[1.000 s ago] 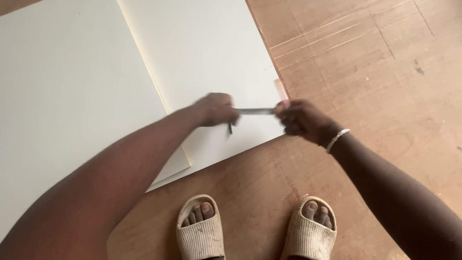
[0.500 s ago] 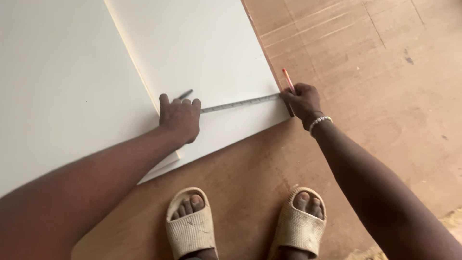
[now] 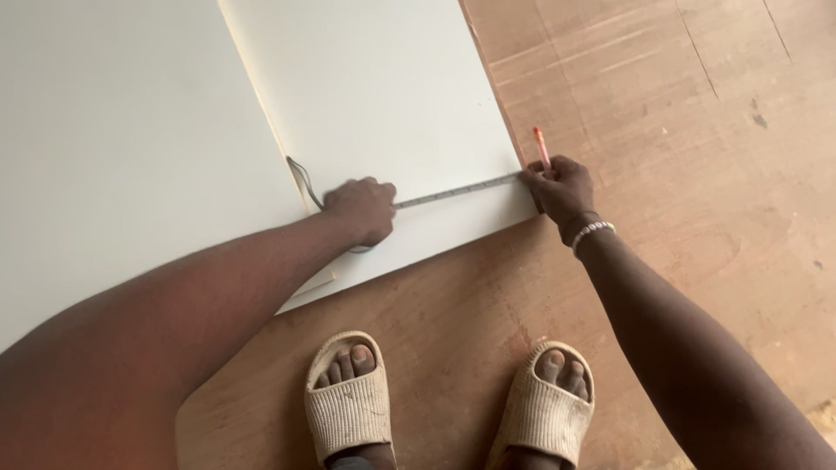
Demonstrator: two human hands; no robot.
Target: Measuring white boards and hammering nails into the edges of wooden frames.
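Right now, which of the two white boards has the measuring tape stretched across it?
The right-hand white board: the tape runs across it between left hand and right hand. The larger left board carries nothing.

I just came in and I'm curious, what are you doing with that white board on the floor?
A person is stretching a tape measure across a white board lying on a brown wooden floor. The left hand presses the tape down near the board's left edge. The right hand holds the other end at the right edge and also grips a red pencil. Another white board lies alongside, and the person's feet in beige slippers stand just below.
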